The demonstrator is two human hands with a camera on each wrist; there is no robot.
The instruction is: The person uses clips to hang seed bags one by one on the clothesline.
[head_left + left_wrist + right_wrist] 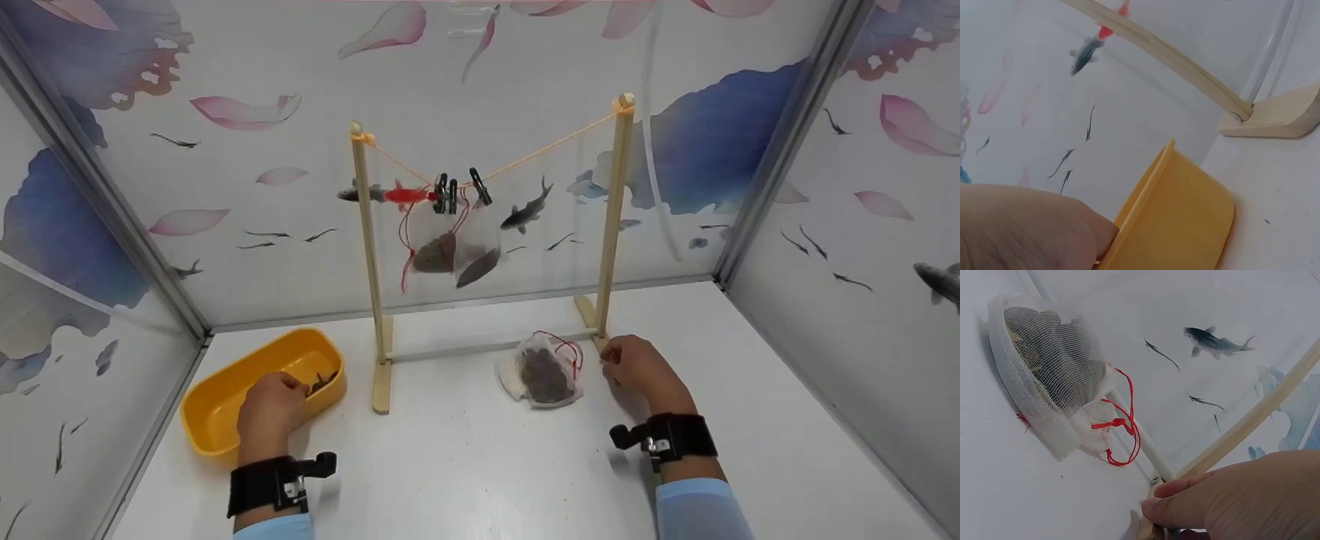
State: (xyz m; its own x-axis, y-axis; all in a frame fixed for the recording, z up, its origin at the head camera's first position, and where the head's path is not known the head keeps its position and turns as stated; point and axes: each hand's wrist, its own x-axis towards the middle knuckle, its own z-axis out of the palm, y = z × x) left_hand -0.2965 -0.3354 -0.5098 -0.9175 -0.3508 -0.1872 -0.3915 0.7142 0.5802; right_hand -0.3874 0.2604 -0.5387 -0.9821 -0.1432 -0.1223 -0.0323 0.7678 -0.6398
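In the head view my left hand reaches over the near rim of a yellow tub. Its bent fingertips are right at a few small black clips; I cannot tell whether they pinch one. The tub's wall hides those fingers in the left wrist view. My right hand grips the front end of a wooden foot below the rack's right post. Left of that hand, a white mesh drawstring bag with dark contents and red cords lies on the table.
An orange string sags between the rack's two posts. Filled mesh bags hang from it by black clips. A white rod joins the posts low down. Printed panels enclose the white table at the back and sides.
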